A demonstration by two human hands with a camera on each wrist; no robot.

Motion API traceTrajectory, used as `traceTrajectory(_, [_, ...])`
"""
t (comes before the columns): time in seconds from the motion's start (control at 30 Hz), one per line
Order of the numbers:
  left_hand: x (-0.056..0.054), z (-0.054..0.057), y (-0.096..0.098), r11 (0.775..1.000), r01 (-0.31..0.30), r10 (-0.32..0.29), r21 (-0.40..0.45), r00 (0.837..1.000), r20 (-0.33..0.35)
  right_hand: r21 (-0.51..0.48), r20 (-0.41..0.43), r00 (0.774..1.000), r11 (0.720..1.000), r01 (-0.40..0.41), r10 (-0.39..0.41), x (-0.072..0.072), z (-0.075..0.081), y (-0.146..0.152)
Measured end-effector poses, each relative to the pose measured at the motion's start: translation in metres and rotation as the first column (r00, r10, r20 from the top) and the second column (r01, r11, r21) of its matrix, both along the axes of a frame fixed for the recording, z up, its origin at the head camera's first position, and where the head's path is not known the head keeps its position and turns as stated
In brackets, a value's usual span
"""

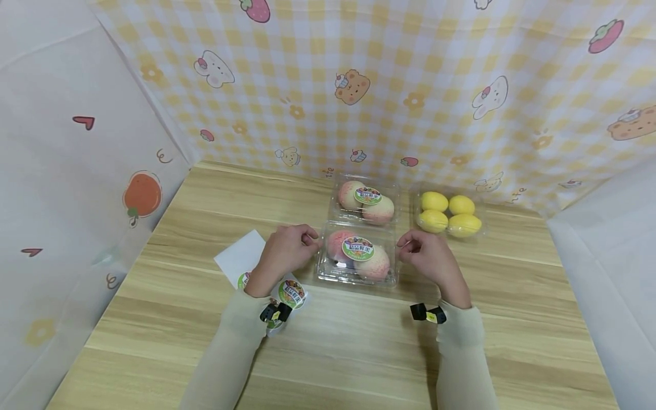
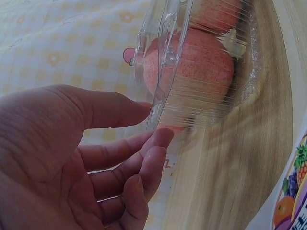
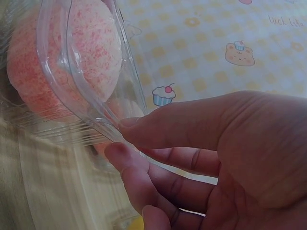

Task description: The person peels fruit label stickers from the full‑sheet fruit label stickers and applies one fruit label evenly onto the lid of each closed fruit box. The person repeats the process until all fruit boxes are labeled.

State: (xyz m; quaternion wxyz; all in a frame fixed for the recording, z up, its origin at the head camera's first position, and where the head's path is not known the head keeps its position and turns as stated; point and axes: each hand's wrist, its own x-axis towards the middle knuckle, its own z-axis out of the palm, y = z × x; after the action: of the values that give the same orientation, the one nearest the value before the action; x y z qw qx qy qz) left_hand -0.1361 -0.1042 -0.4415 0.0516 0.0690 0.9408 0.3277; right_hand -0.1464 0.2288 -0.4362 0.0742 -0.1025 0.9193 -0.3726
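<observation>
A clear plastic clamshell box (image 1: 328, 278) stands in the middle of the table, with two pink-and-cream peaches (image 1: 375, 266) inside and a round fruit sticker (image 1: 357, 249) on its lid. From its left side, my left hand (image 1: 289, 249) pinches the rim (image 2: 162, 91) between thumb and fingertips. On the opposite side my right hand (image 1: 431, 259) does the same, the flange (image 3: 98, 122) lying between thumb and forefinger. In the left wrist view, a peach (image 2: 204, 72) shows through the ribbed wall.
Behind it sits a second clear box (image 1: 334, 199) of peaches with the same kind of sticker. Several yellow lemons (image 1: 433, 202) fill a box at the back right. White sheets (image 1: 241, 253) with round stickers (image 1: 292, 293) lie under and beside my left forearm. A checked curtain (image 1: 307, 85) hangs behind.
</observation>
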Motion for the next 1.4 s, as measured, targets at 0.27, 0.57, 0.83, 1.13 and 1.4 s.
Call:
traceTrajectory(0.27, [-0.001,-0.001,-0.002,1.000,0.003,-0.003,0.005,1.000,0.014,0.016,0.011,1.000,1.000,0.002,-0.002,0.000,-0.001,-0.002])
traceTrajectory(0.57, [-0.003,-0.002,-0.006,1.000,0.016,-0.016,0.006,0.999,0.029,0.023,0.026,1.000,1.000,0.008,-0.009,0.001,0.000,-0.005])
traceTrajectory(0.83, [-0.003,0.000,-0.009,1.000,0.016,-0.017,0.005,1.000,0.017,0.013,0.037,0.999,1.000,0.004,-0.004,0.001,-0.001,-0.008])
traceTrajectory(1.13, [-0.004,-0.001,-0.011,1.000,0.019,-0.020,0.020,1.000,0.011,0.010,0.016,1.000,1.000,-0.007,0.007,0.000,-0.004,-0.011])
traceTrajectory(1.4, [-0.003,0.000,-0.013,1.000,0.013,-0.014,0.014,1.000,0.011,0.008,0.019,1.000,1.000,-0.018,0.018,0.001,-0.002,-0.014])
